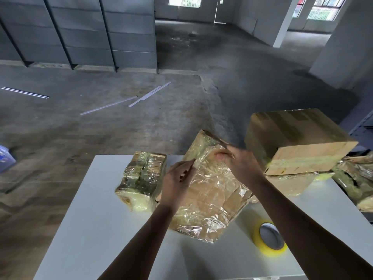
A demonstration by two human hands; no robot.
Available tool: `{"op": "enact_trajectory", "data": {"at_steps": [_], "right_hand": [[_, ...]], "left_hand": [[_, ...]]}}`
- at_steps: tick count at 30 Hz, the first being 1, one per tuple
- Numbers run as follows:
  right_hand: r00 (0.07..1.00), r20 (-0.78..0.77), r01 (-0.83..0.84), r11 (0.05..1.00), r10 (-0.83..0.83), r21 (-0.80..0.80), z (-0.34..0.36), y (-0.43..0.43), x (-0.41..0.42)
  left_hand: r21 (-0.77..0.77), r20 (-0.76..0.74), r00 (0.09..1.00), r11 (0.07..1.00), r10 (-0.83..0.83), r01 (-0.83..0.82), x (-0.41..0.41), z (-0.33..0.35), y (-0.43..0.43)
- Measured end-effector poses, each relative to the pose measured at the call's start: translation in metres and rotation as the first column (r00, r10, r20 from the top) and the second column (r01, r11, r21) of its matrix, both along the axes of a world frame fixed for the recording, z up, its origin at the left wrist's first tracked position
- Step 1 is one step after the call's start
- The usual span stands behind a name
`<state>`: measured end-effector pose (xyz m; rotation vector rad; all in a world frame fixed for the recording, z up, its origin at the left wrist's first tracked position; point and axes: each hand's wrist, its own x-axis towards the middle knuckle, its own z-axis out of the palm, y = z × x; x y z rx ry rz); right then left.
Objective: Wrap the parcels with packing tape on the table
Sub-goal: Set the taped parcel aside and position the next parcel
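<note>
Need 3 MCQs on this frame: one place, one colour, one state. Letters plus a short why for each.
1. Where is the packing tape roll?
A. On the floor
B. On the table, by the near right corner of the middle parcel
C. Threaded on a wrist

2. What colour is the roll?
A. Blue
B. Yellow
C. Red

3. How is the middle parcel?
A. Flat and untouched
B. Stacked on another parcel
C. Tipped up, held by the left hand and right hand

Key:
1 B, the roll lies on the white tabletop beside that parcel.
2 B, its rim is yellow round a grey core.
3 C, the parcel's far end is raised, with fingers of both hands on it.
</note>
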<state>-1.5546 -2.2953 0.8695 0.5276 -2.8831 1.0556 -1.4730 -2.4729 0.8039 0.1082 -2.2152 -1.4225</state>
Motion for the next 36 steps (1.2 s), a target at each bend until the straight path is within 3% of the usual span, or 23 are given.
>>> {"op": "enact_trajectory", "data": {"at_steps": [7,12,17,21,26,32,36], "right_hand": [[0.997,-0.04,-0.051,0.982,0.059,0.184,-0.002,-0.021,0.0],[0.981,-0.19,0.055,0.994,-0.036,0.098,-0.004,-0.039,0.007],[0.959,-0.274,0.107,0.988,-0.072,0.113,-0.012,-0.052,0.004],[0.964,-0.262,0.077,0.987,-0.037,0.142,-0.014,-0.054,-0.003],[0.983,-0.181,-0.012,0.989,0.039,0.145,-0.008,-0.041,-0.014],[0.969,-0.246,0.009,0.996,0.012,0.083,-0.015,-0.047,-0.017],[0.972,-0.235,0.044,0.996,-0.026,0.074,-0.016,-0.047,-0.021]], "left_hand": [[-0.144,0.036,0.998,0.989,0.045,-0.039,-0.011,0.002,-0.014],[-0.17,0.043,0.998,0.984,-0.046,0.053,-0.012,0.009,-0.019],[-0.126,0.019,0.998,0.991,0.051,-0.049,-0.018,0.012,-0.008],[-0.154,0.043,0.998,0.987,0.042,-0.035,-0.022,0.009,-0.008],[-0.158,0.078,0.988,0.977,-0.134,0.145,-0.019,0.001,-0.029],[-0.153,0.085,0.996,0.988,-0.019,0.032,-0.021,-0.005,-0.024],[-0.213,0.114,0.99,0.971,-0.088,0.111,-0.02,-0.005,-0.03]]}}
